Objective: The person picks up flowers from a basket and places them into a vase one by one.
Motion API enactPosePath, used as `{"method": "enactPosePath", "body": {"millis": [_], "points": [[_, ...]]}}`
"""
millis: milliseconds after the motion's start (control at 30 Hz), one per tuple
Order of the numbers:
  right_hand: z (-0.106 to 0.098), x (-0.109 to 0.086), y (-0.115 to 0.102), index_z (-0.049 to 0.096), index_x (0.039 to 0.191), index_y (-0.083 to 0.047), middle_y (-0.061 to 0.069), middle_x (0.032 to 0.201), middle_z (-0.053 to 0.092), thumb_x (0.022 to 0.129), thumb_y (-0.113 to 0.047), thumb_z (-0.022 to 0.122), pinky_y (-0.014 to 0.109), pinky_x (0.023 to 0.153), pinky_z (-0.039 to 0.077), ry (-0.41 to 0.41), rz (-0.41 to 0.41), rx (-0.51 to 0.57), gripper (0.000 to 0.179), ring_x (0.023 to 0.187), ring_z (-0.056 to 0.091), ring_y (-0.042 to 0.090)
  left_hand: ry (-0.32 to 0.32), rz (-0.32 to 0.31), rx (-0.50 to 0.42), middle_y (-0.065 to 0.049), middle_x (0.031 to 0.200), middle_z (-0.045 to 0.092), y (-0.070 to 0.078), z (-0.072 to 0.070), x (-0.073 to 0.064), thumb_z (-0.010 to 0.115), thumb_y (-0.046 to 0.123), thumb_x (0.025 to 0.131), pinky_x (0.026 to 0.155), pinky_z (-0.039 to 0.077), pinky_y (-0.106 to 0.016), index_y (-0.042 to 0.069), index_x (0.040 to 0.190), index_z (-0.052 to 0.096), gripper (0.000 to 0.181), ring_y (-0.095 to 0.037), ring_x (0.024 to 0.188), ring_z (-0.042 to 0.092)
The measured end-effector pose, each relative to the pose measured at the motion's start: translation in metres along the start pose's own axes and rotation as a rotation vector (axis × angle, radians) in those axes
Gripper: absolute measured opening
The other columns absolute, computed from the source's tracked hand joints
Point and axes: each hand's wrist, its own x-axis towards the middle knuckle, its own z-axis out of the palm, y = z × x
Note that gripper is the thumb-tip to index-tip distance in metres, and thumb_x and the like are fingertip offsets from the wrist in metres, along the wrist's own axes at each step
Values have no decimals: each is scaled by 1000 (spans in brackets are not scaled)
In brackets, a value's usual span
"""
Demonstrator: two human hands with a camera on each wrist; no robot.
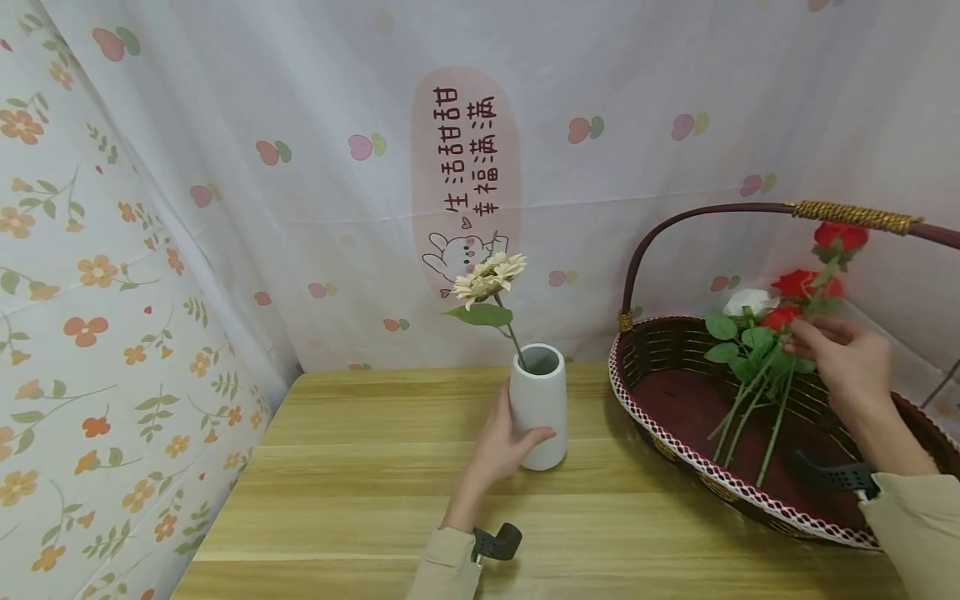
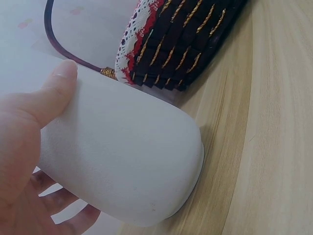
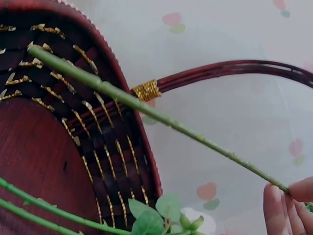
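On the wooden table stands a white vase [image 1: 545, 417], upright, with a cream flower [image 1: 491, 279] leaning in its mouth. My left hand [image 1: 517, 437] grips the vase low on its side; in the left wrist view the thumb lies across the vase wall [image 2: 127, 142] and the fingers go round behind. Over the basket, my right hand [image 1: 851, 358] pinches a green rose stem [image 3: 171, 122] between thumb and fingers. Red roses [image 1: 782, 317] and a white rose [image 1: 750, 302] cluster by that hand. Which bloom belongs to the pinched stem I cannot tell.
A dark woven basket [image 1: 738, 489] with lace trim stands right of the vase. Its tall handle [image 1: 708, 210] arches over the roses. Other green stems [image 3: 44, 210] lie inside. A printed curtain [image 1: 300, 225] hangs behind the table [image 1: 360, 500].
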Motion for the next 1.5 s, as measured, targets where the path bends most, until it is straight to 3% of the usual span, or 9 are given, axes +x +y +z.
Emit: {"method": "enactPosePath", "body": {"millis": [333, 567, 733, 1000, 1200, 1500], "points": [[14, -7, -9, 63, 93, -12, -3, 75, 67, 81, -11, 69, 17, 56, 50, -47, -53, -4, 14, 59, 65, 12, 1, 6, 2, -6, 139, 32, -1, 1, 0, 68, 50, 75, 98, 33, -43, 21, 146, 10, 97, -20, 122, 38], [29, -17, -13, 61, 98, -6, -1, 79, 68, 81, -3, 67, 19, 60, 51, -94, -59, 74, 19, 58, 65, 15, 0, 9, -3, -5, 139, 32, -2, 1, 1, 69, 49, 75, 98, 34, -42, 20, 146, 10, 96, -18, 121, 39], [42, -25, -13, 52, 106, 0, -2, 82, 66, 82, -4, 66, 20, 61, 51, -120, -31, 56, 29, 60, 66, 14, -4, -1, -10, -3, 139, 32, -1, 1, 0, 69, 48, 75, 99, 33, -40, 21, 146, 11, 96, -16, 121, 38], [57, -35, -9, 59, 101, -2, 2, 81, 67, 82, -5, 67, 21, 63, 51, -198, -72, 31, 21, 63, 66, 15, -3, 11, -10, -3, 138, 32, 0, 0, 1, 69, 48, 75, 99, 33, -41, 20, 146, 11, 95, -16, 121, 38], [64, -40, -6, 55, 103, -1, -1, 81, 67, 83, -9, 67, 19, 64, 51, -201, -66, -45, 25, 62, 66, 13, -1, 15, -4, -3, 139, 32, -1, 1, 1, 69, 48, 75, 99, 33, -40, 20, 146, 11, 96, -16, 121, 38], [79, -49, -7, 52, 106, 2, -1, 83, 67, 84, -10, 65, 21, 66, 51, -259, -81, -63, 29, 67, 66, 14, 7, 23, -11, -5, 139, 32, -2, 1, 0, 69, 50, 75, 98, 33, -42, 21, 146, 11, 96, -19, 121, 38]]}}
